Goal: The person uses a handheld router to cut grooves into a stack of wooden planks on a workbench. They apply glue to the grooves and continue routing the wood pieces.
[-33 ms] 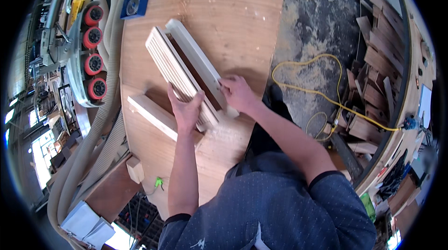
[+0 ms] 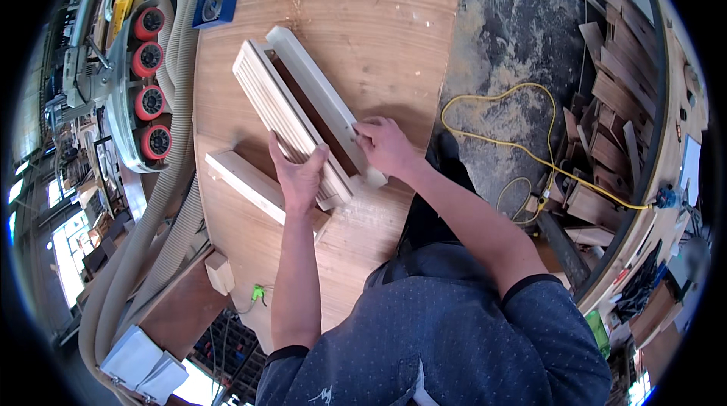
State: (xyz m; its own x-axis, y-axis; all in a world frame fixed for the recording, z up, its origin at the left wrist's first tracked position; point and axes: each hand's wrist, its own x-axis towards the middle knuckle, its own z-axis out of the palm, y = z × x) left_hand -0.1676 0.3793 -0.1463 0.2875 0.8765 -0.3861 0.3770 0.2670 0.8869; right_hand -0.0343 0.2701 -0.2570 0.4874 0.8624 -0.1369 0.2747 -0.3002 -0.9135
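Observation:
My left hand [image 2: 299,175] is closed around the near part of a stack of thin wooden strips [image 2: 269,99], thumb on the right side and fingers on the left. The stack slants across the workbench, its far end pointing up and left. Just right of it, a pale wooden beam [image 2: 314,76] runs alongside, with a dark brown strip [image 2: 303,92] between the two. My right hand [image 2: 388,147] grips the near part of that beam with curled fingers; their tips are partly hidden. Left of my left hand, another squared wooden piece [image 2: 246,182] lies on the bench.
The wooden workbench [image 2: 386,20] has shavings on its far side. A blue box [image 2: 216,3] sits at its far left corner. Beside the bench stand red wheels [image 2: 151,103] and ribbed hoses [image 2: 178,141]. A yellow cord [image 2: 500,147] loops over the dusty floor near wood offcuts [image 2: 617,88].
The whole view has shifted very slightly. Both hands keep their places on the wood.

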